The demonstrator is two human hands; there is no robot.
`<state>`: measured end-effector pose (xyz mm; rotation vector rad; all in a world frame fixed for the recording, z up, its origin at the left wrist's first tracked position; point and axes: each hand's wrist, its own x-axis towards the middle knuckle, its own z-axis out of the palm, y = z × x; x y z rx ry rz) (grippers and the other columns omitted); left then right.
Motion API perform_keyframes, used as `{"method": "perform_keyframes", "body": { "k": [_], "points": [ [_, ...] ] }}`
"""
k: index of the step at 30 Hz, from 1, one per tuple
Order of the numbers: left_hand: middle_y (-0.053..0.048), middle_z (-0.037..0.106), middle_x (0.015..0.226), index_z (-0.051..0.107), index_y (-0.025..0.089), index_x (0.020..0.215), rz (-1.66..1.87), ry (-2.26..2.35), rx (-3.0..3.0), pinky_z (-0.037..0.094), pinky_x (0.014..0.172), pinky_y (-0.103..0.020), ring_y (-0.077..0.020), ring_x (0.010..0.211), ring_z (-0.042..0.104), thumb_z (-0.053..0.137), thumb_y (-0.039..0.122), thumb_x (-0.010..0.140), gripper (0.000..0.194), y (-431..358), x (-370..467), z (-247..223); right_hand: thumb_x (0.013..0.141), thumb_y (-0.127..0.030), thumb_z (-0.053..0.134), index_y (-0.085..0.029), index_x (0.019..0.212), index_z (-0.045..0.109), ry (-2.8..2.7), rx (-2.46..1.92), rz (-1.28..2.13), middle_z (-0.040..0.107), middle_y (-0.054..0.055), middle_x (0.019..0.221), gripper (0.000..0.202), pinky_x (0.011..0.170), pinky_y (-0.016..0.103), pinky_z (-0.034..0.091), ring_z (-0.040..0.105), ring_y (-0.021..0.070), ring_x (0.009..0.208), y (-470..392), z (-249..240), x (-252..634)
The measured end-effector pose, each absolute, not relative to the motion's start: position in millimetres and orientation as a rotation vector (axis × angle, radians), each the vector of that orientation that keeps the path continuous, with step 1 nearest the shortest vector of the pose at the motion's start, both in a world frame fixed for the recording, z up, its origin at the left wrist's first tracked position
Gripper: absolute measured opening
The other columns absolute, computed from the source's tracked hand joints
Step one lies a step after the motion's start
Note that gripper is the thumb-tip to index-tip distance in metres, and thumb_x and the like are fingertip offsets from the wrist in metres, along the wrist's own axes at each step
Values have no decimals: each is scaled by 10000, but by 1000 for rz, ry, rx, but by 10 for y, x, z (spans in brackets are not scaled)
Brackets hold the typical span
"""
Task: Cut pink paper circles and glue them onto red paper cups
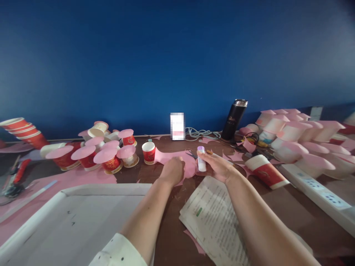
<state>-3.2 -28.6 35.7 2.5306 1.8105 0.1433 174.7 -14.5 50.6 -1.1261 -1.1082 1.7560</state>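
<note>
My right hand (217, 166) grips a glue stick (202, 162), a white tube with a purple end, held upright over the table. My left hand (174, 171) is closed at the edge of a pink paper sheet (169, 156); its fingertips are hidden, so what they hold cannot be made out. Scissors (191, 153) lie partly on the pink paper, close to the glue stick. Just left of the paper stands a red paper cup (149, 153), upright with its white mouth up.
Several red cups topped with pink discs (107, 156) stand at left, near stacked cups (26, 131). A black thermos (234, 120) leans against the blue wall. White cups with pink tops (294, 133), a tipped cup (266, 171) and a power strip (318, 192) occupy the right. Printed sheets (213, 218) lie in front.
</note>
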Motion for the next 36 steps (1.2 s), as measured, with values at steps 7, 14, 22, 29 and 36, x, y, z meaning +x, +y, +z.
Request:
{"method": "perform_keyframes", "body": {
  "k": [7,14,22,29,36],
  "points": [
    [-137,621,987,682,147,857,189,1769,2547,476,759,-322,-233,923,599,422,113,838,263,-296,-29,351,729,-441,707,-175,725,616,-1079,-1105,1752,607,-3,668,281,546,239,528,542,103,565,-124,467,1732],
    [-117,632,962,682,168,877,217,1692,2506,471,768,-309,-217,873,624,416,155,860,266,-281,-20,357,720,-402,726,-183,727,598,-986,-1042,1769,606,-20,646,254,506,225,508,550,98,534,-91,420,1712],
    [-90,692,946,675,185,936,350,1645,2278,456,726,-284,-211,865,639,434,165,828,265,-270,-104,395,744,-382,716,-179,717,582,-826,-967,1673,594,-8,654,245,570,262,564,534,102,556,-89,445,1661],
    [-44,687,807,664,205,841,312,1620,2186,416,623,-263,-187,738,628,476,386,829,262,-284,-152,462,739,-405,712,-186,731,560,-850,-901,1593,591,-10,644,267,560,235,547,547,107,559,-94,371,1547],
    [-45,680,826,647,202,832,341,1644,2187,397,593,-264,-197,732,625,556,592,728,414,-291,-110,451,744,-410,704,-190,723,555,-855,-879,1615,600,1,616,267,546,246,535,582,132,563,-95,309,1512]
  ]
}}
